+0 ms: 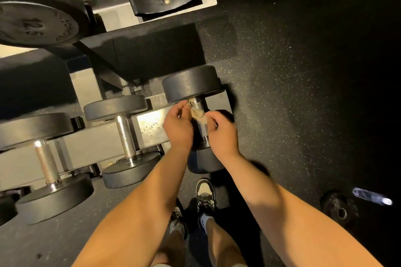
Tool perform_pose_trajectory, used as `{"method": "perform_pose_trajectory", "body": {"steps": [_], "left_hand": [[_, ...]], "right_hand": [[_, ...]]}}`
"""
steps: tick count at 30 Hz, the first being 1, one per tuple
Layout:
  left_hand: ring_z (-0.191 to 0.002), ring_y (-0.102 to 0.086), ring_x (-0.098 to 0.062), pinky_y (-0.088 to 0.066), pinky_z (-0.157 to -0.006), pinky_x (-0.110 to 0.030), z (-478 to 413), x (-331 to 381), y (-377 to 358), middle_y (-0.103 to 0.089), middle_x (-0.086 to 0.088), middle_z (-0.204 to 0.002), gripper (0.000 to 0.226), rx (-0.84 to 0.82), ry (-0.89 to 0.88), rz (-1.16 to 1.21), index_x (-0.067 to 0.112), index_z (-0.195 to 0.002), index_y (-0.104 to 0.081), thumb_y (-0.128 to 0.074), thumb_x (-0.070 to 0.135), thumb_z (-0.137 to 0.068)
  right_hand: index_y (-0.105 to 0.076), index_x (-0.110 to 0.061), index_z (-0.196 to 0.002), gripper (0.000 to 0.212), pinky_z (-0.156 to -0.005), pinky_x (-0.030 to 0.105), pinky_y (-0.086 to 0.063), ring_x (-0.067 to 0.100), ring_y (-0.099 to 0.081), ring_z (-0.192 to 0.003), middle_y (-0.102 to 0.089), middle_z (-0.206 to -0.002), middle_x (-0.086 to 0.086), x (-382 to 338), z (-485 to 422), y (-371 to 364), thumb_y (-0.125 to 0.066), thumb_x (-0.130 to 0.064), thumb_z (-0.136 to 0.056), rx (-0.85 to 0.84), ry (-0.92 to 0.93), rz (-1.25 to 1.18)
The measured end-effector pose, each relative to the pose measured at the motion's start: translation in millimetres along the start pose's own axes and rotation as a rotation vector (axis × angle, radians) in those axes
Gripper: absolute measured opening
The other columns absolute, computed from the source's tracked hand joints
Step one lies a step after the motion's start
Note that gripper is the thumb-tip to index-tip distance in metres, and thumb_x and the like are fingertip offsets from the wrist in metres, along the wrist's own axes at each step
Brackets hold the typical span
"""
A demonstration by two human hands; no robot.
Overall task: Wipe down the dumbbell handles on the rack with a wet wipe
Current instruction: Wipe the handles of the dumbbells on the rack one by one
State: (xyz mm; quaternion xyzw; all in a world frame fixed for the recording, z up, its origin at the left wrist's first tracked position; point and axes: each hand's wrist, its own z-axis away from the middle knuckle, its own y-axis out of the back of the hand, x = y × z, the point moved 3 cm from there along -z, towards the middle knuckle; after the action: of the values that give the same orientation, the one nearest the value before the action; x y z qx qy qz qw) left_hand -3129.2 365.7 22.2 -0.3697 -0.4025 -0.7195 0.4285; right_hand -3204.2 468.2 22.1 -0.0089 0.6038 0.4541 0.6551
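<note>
The dumbbell handle [204, 134] runs fore-aft between the hands; left hand [178, 124] and right hand [222, 131] fingers [184, 106] pinch the wet wipe [198, 115] across it.

Both forearms are bare from the elbow down, and the left hand [178, 124] and right hand [223, 134] are uncovered as well. Lower down the shins are bare, with the pale hem of a pair of shorts [159, 265] just showing at the bottom edge. The right shoe [205, 196] is a low-top trainer, black with cream panels and black laces. The left shoe [177, 215] looks the same but is half hidden behind a forearm. White socks [205, 222] with a small dark mark rise above the collars.
</note>
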Motion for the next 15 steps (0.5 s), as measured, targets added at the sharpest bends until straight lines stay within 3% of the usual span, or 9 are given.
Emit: {"method": "perform_pose_trajectory", "body": {"steps": [5,7,10,11,15], "left_hand": [[-0.093,-0.061,0.005,-0.043,-0.079,0.001,8.0,-10.6,-13.2,-0.068,0.005,-0.119,0.031,-0.081,-0.041,-0.099,0.010,-0.132,-0.065,-0.059,0.013,-0.102],[-0.104,-0.063,-0.003,-0.043,-0.085,-0.003,11.6,-20.4,-8.2,-0.070,0.000,-0.125,0.033,-0.141,-0.041,-0.194,0.012,-0.133,-0.066,-0.059,0.018,-0.102],[-0.111,-0.065,-0.011,-0.048,-0.098,-0.021,20.9,-29.9,-2.5,-0.070,-0.005,-0.126,0.032,-0.203,0.041,-0.247,0.012,-0.132,-0.067,-0.060,0.019,-0.101],[-0.110,-0.066,-0.012,-0.049,-0.097,-0.022,23.3,-30.4,-1.7,-0.071,-0.005,-0.124,0.031,-0.208,0.059,-0.256,0.013,-0.130,-0.068,-0.061,0.019,-0.101],[-0.084,-0.066,-0.010,-0.047,-0.068,-0.017,26.6,-34.0,1.3,-0.077,-0.004,-0.106,0.023,-0.233,0.129,-0.346,0.018,-0.118,-0.076,-0.063,0.022,-0.100]], "right_hand": [[-0.067,-0.032,-0.115,0.025,-0.079,0.045,-0.055,0.027,-0.065,-0.097,-0.072,-0.108,-0.002,8.7,0.7,-5.2,-0.056,-0.021,-0.095,0.046,-0.029,0.107],[-0.065,-0.036,-0.117,0.026,-0.080,0.044,-0.055,0.025,-0.065,-0.097,-0.072,-0.109,-0.005,8.9,2.3,-5.0,-0.055,-0.025,-0.096,0.029,-0.055,0.105],[-0.064,-0.038,-0.122,0.029,-0.083,0.042,-0.055,0.024,-0.066,-0.101,-0.072,-0.114,-0.007,5.0,4.9,-5.0,-0.054,-0.028,-0.096,-0.015,-0.081,0.132],[-0.065,-0.036,-0.122,0.029,-0.084,0.042,-0.054,0.024,-0.066,-0.103,-0.072,-0.115,-0.006,4.3,5.8,-4.8,-0.055,-0.027,-0.096,-0.020,-0.093,0.150],[-0.072,-0.028,-0.117,0.028,-0.085,0.043,-0.053,0.032,-0.065,-0.100,-0.074,-0.113,0.002,2.6,11.1,-5.3,-0.059,-0.021,-0.093,-0.017,-0.119,0.209]]}}
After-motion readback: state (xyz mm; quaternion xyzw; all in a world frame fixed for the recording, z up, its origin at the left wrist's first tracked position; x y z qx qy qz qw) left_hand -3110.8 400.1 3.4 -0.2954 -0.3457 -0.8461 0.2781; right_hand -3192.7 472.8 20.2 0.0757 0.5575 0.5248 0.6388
